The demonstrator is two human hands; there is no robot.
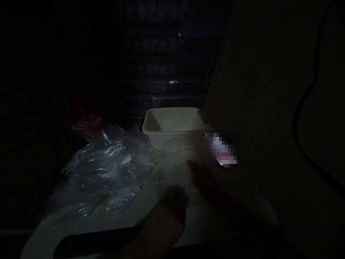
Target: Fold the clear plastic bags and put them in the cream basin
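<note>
The scene is very dark. A thin transparent plastic bag point(171, 174) seems to lie flat on the pale table, in front of my hands. My left hand point(174, 201) is over the near edge of this plastic; it is blurred and its fingers cannot be made out. To its right, my right hand point(201, 178) reaches forward with fingers stretched out, low over or touching the plastic's right side. Left of both hands spreads a loose heap of crumpled transparent plastic bags point(107, 172). Beyond them stands a cream rectangular tub point(172, 140) with dark handles.
A cup with a red lid and straw point(87, 124) stands at the far left. Right of the tub lies a bright, pixelated object, perhaps a phone point(222, 151). The pale table point(54, 230) has a dark slot near its front edge. A cord hangs along the right wall.
</note>
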